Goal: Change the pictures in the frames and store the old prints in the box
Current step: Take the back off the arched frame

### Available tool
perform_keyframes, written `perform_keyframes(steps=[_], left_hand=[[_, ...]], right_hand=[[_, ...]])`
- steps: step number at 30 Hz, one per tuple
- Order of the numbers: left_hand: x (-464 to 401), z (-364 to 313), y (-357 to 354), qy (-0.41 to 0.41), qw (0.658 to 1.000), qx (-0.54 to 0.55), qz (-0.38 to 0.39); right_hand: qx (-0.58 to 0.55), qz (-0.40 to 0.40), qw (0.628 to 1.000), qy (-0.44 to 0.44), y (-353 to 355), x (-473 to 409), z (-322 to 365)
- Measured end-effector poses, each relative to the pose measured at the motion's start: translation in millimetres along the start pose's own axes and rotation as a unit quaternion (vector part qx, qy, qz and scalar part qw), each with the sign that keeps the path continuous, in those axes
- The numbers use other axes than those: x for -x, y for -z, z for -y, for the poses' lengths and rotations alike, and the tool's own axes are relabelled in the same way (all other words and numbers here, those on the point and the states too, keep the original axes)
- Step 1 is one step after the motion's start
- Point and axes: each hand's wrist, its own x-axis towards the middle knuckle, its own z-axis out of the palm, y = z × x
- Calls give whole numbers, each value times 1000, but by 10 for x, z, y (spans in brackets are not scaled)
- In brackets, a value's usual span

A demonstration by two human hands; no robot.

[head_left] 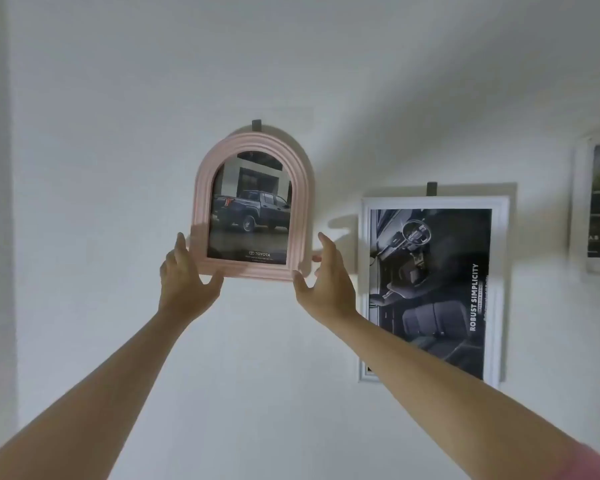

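Two hands, left hand (pixel 184 282) and right hand (pixel 321 282), fingers spread, cradle the pink arched frame's (pixel 253 206) bottom corners at picture centre, seemingly steadying it at its wall hook (pixel 258 125).

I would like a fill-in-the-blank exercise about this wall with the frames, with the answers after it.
1. The arched frame is ____ in colour.
2. Its print shows a dark ____ truck.
3. The left hand and right hand hold its ____ corners.
4. The white frame hangs to its ____.

Answers: pink; pickup; bottom; right
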Motion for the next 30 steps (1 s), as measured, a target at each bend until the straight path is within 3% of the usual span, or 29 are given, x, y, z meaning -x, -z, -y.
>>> perform_keyframes(steps=[3,18,30], left_hand=[[-82,51,-7,-14,998,50,37],[-68,-146,165,-73,994,78,1],[1072,-667,455,-9,967,226,119]], right_hand=[[-14,-2,1000,-5,-60,-48,68],[-123,40,992,1,17,-146,45],[-176,33,982,55,874,691,-39]])
